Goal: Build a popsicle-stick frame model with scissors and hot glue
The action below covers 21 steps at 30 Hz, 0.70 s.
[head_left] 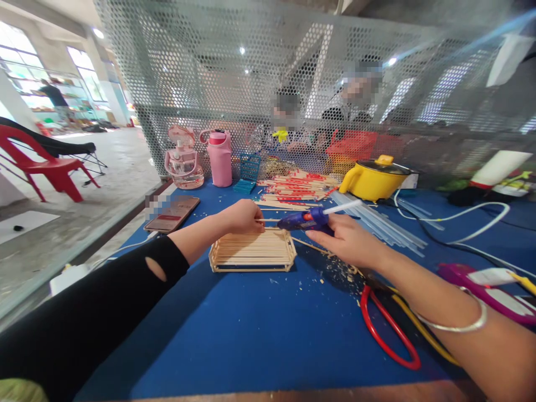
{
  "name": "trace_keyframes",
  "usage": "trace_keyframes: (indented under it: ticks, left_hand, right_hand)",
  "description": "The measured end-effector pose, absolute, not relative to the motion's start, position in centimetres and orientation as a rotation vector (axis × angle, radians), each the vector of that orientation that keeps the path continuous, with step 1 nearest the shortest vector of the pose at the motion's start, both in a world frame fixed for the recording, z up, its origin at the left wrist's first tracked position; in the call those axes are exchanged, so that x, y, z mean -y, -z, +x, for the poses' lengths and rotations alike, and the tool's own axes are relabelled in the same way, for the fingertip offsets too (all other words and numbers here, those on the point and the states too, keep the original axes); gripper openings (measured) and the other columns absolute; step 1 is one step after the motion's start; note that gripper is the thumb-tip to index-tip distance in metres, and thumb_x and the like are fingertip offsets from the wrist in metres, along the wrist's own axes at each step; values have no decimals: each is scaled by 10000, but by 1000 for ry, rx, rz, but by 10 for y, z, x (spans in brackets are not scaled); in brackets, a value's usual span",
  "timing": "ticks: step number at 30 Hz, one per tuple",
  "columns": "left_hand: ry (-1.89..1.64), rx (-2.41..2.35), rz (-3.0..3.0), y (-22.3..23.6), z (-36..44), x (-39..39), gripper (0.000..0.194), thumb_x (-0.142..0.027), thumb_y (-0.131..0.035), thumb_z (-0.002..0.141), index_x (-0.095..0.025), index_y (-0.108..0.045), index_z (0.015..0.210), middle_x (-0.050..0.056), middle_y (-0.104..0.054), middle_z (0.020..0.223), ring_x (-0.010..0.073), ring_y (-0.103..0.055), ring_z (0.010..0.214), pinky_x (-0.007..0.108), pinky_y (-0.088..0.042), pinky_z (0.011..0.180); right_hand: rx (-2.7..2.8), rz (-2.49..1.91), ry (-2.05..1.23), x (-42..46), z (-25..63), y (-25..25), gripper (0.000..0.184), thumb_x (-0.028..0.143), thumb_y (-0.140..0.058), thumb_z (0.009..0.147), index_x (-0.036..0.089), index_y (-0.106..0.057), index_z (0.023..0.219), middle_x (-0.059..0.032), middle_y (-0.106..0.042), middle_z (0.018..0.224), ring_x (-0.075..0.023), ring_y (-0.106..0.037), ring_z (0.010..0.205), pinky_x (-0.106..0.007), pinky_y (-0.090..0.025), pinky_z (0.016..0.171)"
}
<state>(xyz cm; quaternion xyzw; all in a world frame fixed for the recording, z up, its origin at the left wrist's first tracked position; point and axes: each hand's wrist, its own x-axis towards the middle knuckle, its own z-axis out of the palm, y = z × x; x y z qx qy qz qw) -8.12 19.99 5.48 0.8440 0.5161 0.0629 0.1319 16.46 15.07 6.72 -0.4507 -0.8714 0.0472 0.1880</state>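
My left hand point(245, 216) pinches a thin wooden stick point(271, 220) above the far edge of a small tray built of wooden sticks point(251, 249). In my right hand point(349, 240) is a blue hot glue gun point(305, 219), its nozzle pointing left at the stick's end. A white glue stick point(342, 207) juts from the back of the gun. The tray lies flat on the blue tabletop point(234, 329), with slats across its base and a low rail around it. My right fingers hide the gun's trigger.
Scissors with red handles point(389, 335) lie under my right forearm. Behind are a pile of sticks point(293, 187), clear glue sticks point(385, 220), a yellow pot point(374, 180), a pink bottle point(220, 159) and a phone point(173, 214). A perforated metal screen point(218, 72) closes off the back; people sit beyond it.
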Motion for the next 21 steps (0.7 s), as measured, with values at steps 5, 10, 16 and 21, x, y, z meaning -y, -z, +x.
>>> trace_keyframes:
  ticks: [5, 10, 16, 21]
  left_hand:
    - [-188, -1502, 2445, -56, -81, -198, 241, -342, -597, 696, -173, -746, 783, 5, -644, 597, 127, -501, 581, 232, -297, 527]
    - [-208, -1507, 2444, -56, -81, -197, 260, -340, -581, 693, -173, -750, 801, 16, -663, 619, 138, -522, 579, 240, -316, 525]
    - [-206, -1528, 2428, -57, -80, -197, 245, -339, -590, 689, -182, -749, 791, 7, -662, 613, 129, -524, 574, 225, -312, 511]
    - [-236, -1550, 2396, -55, -77, -195, 273, -347, -606, 691, -179, -756, 847, 21, -698, 691, 140, -563, 636, 221, -333, 538]
  right_hand:
    - [2276, -1292, 218, -174, 218, -62, 422, 227, -480, 770, 180, -550, 1184, -90, -644, 1129, -275, -595, 1025, -387, -463, 872]
    - [2255, -1630, 503, -212, 276, -44, 536, 168, -412, 773, 84, -429, 1302, -197, -535, 1281, -325, -534, 1138, -452, -435, 912]
    - [2303, -1839, 496, -228, 278, -19, 553, 139, -433, 742, 83, -440, 1292, -201, -579, 1236, -313, -594, 1041, -429, -478, 814]
    - [2276, -1759, 512, -223, 248, -28, 515, 164, -456, 742, 76, -477, 1249, -212, -576, 1214, -338, -545, 1096, -449, -432, 902]
